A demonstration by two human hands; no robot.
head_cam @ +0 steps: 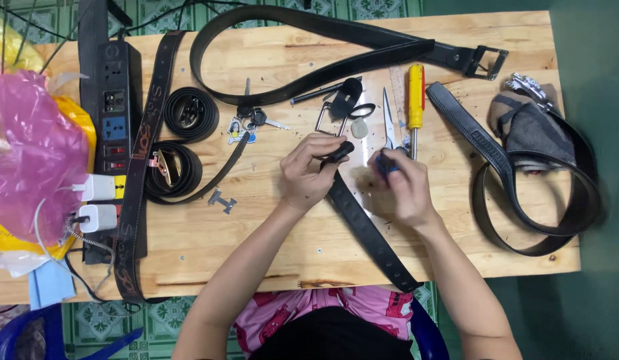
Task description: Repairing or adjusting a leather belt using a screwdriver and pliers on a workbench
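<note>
My left hand [311,170] grips the end of a black belt strap [366,230] that runs diagonally down to the table's near edge. My right hand [404,187] is closed around a small blue-handled tool [384,165] beside the strap's end. Just beyond my hands lie scissors [389,123], a yellow-handled screwdriver [415,100], a metal buckle frame [327,119] and a black belt loop piece [349,93].
The wooden table [269,233] holds two coiled belts [189,113], a long black belt [309,40] across the back, another belt [523,193] at right, keys [253,120], a power strip [113,107] with chargers, and pink and yellow plastic bags [29,153] at left.
</note>
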